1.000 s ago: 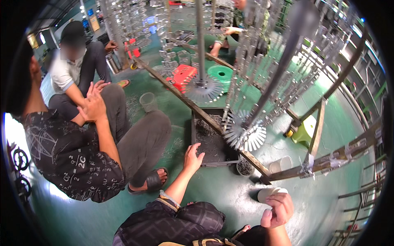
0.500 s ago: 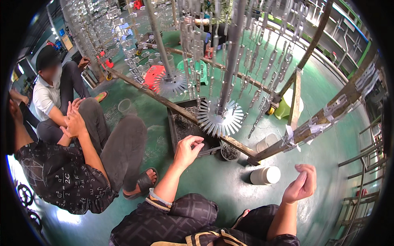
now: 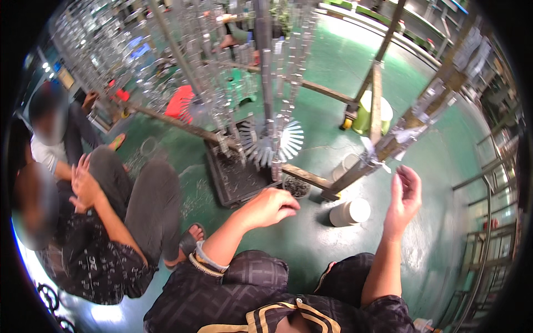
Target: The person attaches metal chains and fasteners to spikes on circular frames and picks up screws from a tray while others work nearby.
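Left hand (image 3: 270, 207), grip narrow and empty, hovers near a black tray (image 3: 236, 177) of small parts; right hand (image 3: 404, 201), grip wide, is above a white cup (image 3: 350, 212).

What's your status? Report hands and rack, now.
Left hand curled loosely over small dark cup, grip unclear. Right hand open, empty, raised near wooden rack beam. White cup on floor between hands.

A green painted floor (image 3: 333, 139) carries everything here. In the middle sits a dark shallow tray (image 3: 236, 180) of small metal bits, with a small round dish (image 3: 296, 187) just right of it. Nearer, to the right, stands a white cylindrical cup (image 3: 350, 212). Far right is a yellow-green bucket (image 3: 373, 114); a red stool (image 3: 180, 102) stands far left.
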Available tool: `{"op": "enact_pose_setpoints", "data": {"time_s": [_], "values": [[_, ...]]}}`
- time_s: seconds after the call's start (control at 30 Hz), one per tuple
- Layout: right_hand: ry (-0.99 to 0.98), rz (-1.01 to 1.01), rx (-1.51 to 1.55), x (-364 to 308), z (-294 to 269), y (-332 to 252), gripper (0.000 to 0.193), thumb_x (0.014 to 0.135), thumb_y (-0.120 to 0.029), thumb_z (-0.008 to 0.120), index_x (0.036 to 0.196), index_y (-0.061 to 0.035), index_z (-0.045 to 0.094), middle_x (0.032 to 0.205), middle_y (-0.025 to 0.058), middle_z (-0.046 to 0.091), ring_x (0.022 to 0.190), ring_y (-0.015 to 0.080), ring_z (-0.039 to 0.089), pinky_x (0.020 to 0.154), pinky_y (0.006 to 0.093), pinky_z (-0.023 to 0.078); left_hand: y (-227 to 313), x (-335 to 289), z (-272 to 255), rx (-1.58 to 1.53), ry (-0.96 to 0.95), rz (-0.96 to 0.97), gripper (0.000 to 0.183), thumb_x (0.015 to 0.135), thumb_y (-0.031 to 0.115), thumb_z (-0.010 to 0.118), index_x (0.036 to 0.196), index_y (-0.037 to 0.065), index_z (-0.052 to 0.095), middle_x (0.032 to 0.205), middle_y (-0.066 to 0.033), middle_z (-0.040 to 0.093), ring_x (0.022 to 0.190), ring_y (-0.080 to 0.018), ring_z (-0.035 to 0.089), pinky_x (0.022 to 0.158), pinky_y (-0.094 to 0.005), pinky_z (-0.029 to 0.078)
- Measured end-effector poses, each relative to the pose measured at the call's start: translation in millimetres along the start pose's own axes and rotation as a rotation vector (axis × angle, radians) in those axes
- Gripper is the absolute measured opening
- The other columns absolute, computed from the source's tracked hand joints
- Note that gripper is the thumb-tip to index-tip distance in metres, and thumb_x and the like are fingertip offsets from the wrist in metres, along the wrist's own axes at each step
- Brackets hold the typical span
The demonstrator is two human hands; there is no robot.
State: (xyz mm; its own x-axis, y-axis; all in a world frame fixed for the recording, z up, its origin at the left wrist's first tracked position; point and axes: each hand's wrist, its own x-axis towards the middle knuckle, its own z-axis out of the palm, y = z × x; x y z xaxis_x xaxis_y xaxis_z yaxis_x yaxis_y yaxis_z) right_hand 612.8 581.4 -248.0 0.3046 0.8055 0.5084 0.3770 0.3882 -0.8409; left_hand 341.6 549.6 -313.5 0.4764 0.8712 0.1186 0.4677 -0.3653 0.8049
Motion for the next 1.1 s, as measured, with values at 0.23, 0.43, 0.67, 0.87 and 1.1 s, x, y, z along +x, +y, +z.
{"op": "enact_pose_setpoints", "data": {"time_s": [0.23,0.43,0.67,0.87,1.1], "values": [[-0.064,0.042,-0.076,13,2,6,0.029,0.078,-0.009,0.065,0.103,-0.0003,0.056,0.099,0.0085,0.060,0.088,0.0166,0.057,0.079,0.0292,0.045,45,49,0,-0.060,0.096,0.213,0.015,0.074,0.005,0.064,0.089,0.003,0.066,0.082,-0.0096,0.063,0.072,-0.0239,0.062,0.063,-0.0307,0.048],[-0.123,0.021,-0.058,18,-7,6,0.026,0.076,-0.010,0.066,0.099,-0.0002,0.057,0.096,0.0086,0.061,0.086,0.0171,0.058,0.078,0.0298,0.045,74,106,5,-0.092,0.426,0.207,0.015,0.075,0.005,0.064,0.089,0.002,0.064,0.081,-0.0091,0.062,0.067,-0.0190,0.060,0.060,-0.0277,0.047],[-0.085,-0.069,-0.113,13,-6,7,0.024,0.074,-0.007,0.067,0.095,0.0003,0.058,0.090,0.0082,0.060,0.083,0.0174,0.058,0.075,0.0289,0.045,80,137,27,-0.192,0.503,0.168,0.014,0.074,0.006,0.065,0.086,0.001,0.064,0.077,-0.0086,0.060,0.062,-0.0170,0.058,0.058,-0.0277,0.045],[-0.043,-0.218,-0.194,7,-7,-1,0.022,0.071,0.000,0.066,0.092,-0.0001,0.058,0.086,0.0085,0.059,0.074,0.0174,0.056,0.069,0.0287,0.045,77,143,33,-0.261,0.481,0.156,0.012,0.074,0.008,0.065,0.083,0.001,0.063,0.075,-0.0085,0.060,0.061,-0.0172,0.057,0.057,-0.0284,0.044],[-0.068,-0.377,-0.254,2,-2,-20,0.020,0.071,0.003,0.065,0.090,0.0009,0.058,0.083,0.0093,0.059,0.067,0.0177,0.054,0.063,0.0276,0.045,82,140,33,-0.348,0.489,0.191,0.011,0.073,0.007,0.065,0.081,-0.001,0.063,0.077,-0.0107,0.060,0.068,-0.0214,0.060,0.060,-0.0304,0.045]]}}
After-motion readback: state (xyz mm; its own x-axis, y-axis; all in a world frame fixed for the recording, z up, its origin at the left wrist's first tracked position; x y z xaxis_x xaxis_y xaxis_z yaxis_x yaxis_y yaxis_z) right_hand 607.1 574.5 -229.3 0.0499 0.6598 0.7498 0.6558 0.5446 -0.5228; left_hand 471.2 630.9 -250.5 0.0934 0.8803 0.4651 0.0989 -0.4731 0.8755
